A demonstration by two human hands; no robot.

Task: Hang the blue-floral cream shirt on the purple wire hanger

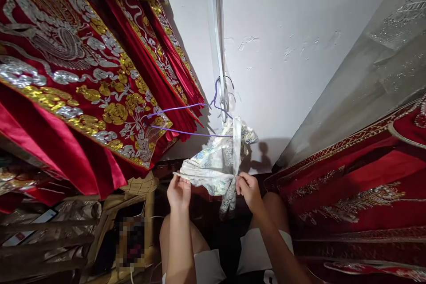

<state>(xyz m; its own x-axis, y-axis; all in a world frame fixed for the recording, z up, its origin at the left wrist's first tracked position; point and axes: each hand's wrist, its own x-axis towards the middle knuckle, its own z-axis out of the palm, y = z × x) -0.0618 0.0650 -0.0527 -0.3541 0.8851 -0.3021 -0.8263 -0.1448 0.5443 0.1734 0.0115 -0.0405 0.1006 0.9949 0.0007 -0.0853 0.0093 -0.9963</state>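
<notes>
A white floral-print garment (pixel 206 173) with thin fabric hangs bunched at the right end of a purple wire hanger (pixel 186 133). The hanger hooks onto a pale metal bar on the wall. At the garment's left end, my left hand (pixel 179 191) is closed on its edge, stretching the cloth sideways. With thumb and fingers pinched, my right hand (pixel 248 188) grips the cloth where a strip of it runs down from the hanger. Loose ends droop below, between the two hands. Part of what lies in the right fingers is hidden.
Red embroidered costumes (pixel 100 71) with gold and silver work hang close on the left. Another red beaded garment (pixel 359 186) and a sheer covering (pixel 366 71) stand at the right. A wooden chair (pixel 149 213) sits lower left. My knees are below the hands; a white wall (pixel 276 22) rises ahead.
</notes>
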